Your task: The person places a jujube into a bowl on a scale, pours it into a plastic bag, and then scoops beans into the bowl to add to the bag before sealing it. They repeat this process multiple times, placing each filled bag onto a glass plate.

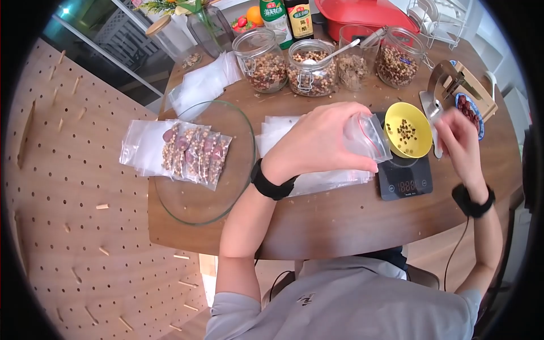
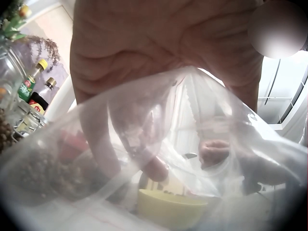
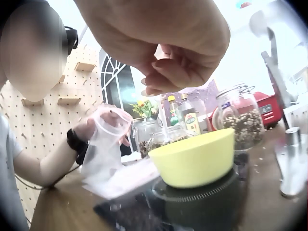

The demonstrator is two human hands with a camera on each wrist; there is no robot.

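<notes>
My left hand (image 1: 326, 139) holds a clear zip bag (image 1: 367, 139) between thumb and fingers, its mouth spread. The bag stands just left of a yellow bowl (image 1: 420, 148), which has a small amount of grains and beans at its bottom. Under the bowl is a black kitchen scale (image 1: 405, 184) with a lit display. My right hand (image 1: 460, 136) hovers right of the bowl with curled fingers (image 3: 175, 74). Nothing shows between them in the right wrist view. From the head view, the fingertips overlap a metal utensil (image 1: 435, 110) on the table.
Filled zip bags (image 1: 198, 150) lie on a glass plate (image 1: 170, 212) at left. Flat bags (image 1: 328, 182) are under my left arm. Glass jars (image 1: 263, 68) of mixed grains line the back, one with a white spoon (image 1: 340, 51). Beyond my right hand is a small dish (image 1: 480, 131) of dark red pieces.
</notes>
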